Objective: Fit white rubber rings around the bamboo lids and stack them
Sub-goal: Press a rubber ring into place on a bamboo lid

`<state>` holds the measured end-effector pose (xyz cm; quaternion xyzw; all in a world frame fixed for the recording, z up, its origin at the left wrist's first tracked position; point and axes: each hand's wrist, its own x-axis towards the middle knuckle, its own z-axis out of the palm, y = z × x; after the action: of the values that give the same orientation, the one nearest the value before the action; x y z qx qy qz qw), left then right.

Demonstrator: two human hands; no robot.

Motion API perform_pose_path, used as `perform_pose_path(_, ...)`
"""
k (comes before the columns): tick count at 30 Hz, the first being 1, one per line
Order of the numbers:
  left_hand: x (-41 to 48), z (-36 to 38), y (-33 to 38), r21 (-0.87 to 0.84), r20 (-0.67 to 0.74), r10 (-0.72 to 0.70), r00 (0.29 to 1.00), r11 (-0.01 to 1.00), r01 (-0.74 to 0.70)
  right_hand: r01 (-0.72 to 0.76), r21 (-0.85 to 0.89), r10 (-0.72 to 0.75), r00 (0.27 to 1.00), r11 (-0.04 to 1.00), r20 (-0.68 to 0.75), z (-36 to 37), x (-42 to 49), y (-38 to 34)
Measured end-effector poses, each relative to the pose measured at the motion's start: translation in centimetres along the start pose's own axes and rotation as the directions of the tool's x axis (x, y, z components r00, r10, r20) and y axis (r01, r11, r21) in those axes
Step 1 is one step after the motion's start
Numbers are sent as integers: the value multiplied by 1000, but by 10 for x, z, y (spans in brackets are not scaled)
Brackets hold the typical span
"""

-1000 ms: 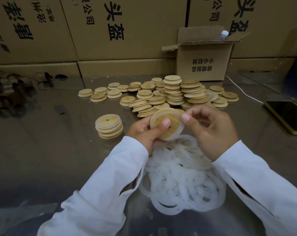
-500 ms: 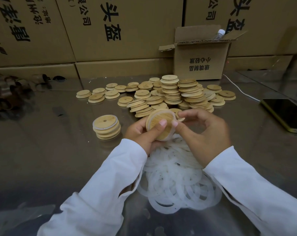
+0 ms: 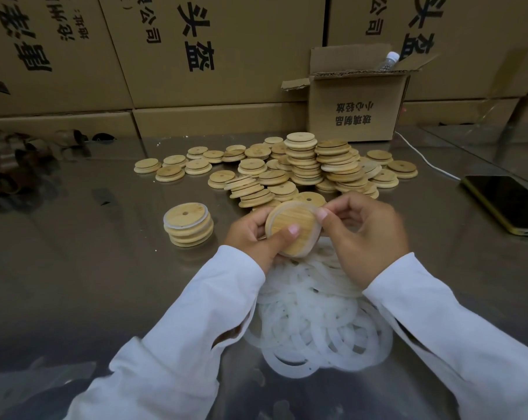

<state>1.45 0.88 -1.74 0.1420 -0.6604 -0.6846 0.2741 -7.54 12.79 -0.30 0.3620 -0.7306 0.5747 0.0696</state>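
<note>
A round bamboo lid [image 3: 296, 221] is held up over the table, a white rubber ring partly seated round its rim. My left hand [image 3: 256, 237] grips it from the left, thumb pressed on its face. At the lid's upper right edge my right hand [image 3: 365, 234] pinches the ring between thumb and finger. Beneath both hands lies a heap of loose white rings [image 3: 320, 322]. To the left stands a short stack of ringed lids [image 3: 188, 225]. Behind it, several bare bamboo lids [image 3: 305, 165] are piled and scattered.
A dark phone [image 3: 508, 204] with a white cable lies at the right. A small open carton [image 3: 356, 104] holding a bottle stands at the back, in front of a wall of large cardboard boxes [image 3: 196, 50]. Dark brown objects [image 3: 11, 165] sit at the far left on the shiny table [image 3: 90, 283].
My right hand moved in from the lid's right side to its upper right rim and now pinches the ring there. The lid stays in my left hand, tilted a little more.
</note>
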Motion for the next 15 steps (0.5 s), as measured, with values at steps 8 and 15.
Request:
perform_pose_path(8, 1, -6, 6, -145, 55, -40, 998, 988, 47, -27, 152, 20, 999, 988, 46, -1, 3, -10)
perform_pose_path(15, -1, -4, 4, -110, 32, -9, 999, 994, 12, -10, 169, 7, 1000, 986, 16, -3, -4, -7)
